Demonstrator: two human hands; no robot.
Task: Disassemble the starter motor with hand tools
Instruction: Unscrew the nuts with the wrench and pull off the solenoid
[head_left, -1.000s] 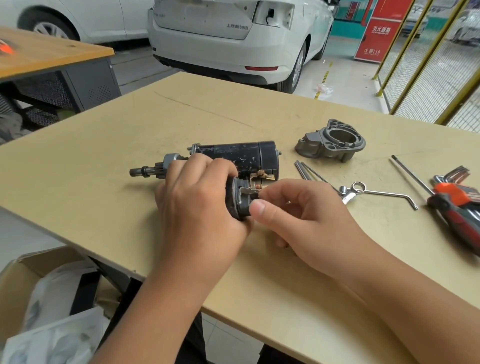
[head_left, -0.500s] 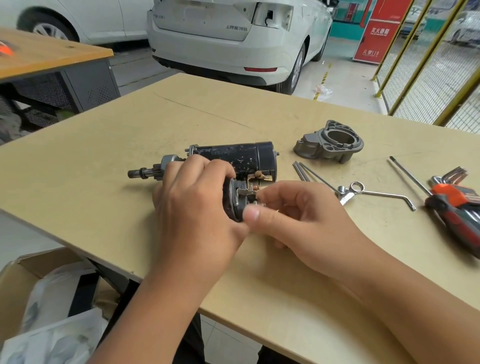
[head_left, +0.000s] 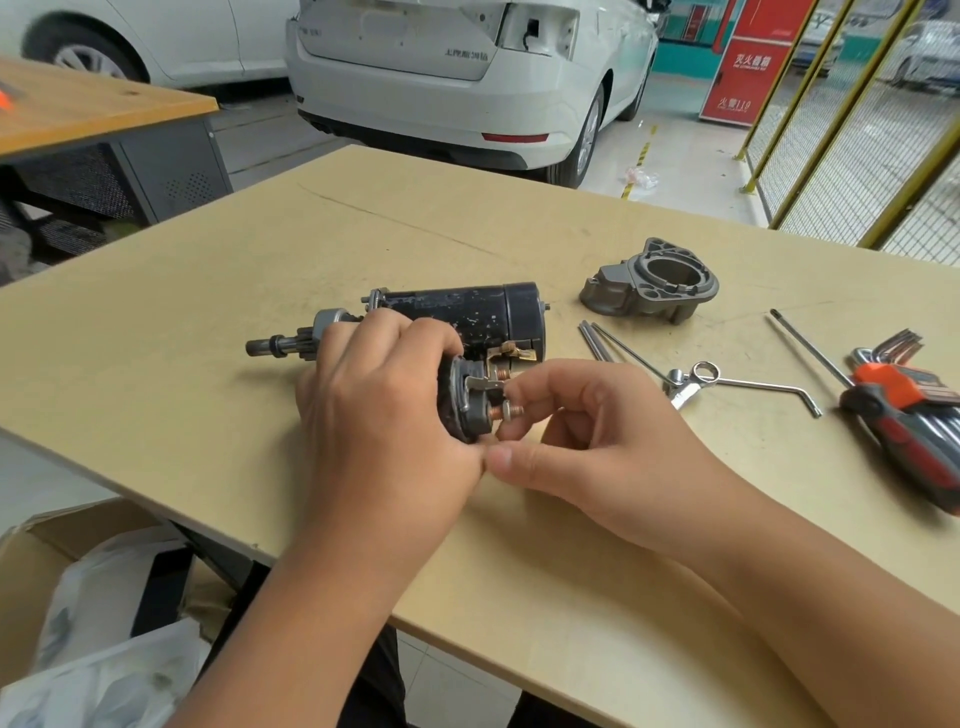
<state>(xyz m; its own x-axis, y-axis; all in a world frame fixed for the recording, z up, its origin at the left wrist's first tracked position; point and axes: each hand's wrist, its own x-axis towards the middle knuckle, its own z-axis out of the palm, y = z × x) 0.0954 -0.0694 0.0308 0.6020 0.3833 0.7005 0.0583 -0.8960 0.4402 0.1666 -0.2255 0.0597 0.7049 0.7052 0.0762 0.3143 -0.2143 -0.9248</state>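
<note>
The black starter motor lies on its side on the tan table, its pinion shaft pointing left. My left hand grips the solenoid on the motor's near side and hides most of it. The solenoid's end cap with its copper terminal studs faces right. My right hand has its fingertips pinched at the lower stud; whether a nut sits between them is hidden. The thumb lies below the cap, touching my left hand.
A grey drive-end housing stands behind on the right. Long through bolts, a small wrench, a bent hex key and an orange-handled hex key set lie to the right. An open cardboard box sits below the table's near edge.
My right hand's fingers have shifted down from the upper part of the cap to the lower stud, exposing the terminals. The left hand and motor stay put.
</note>
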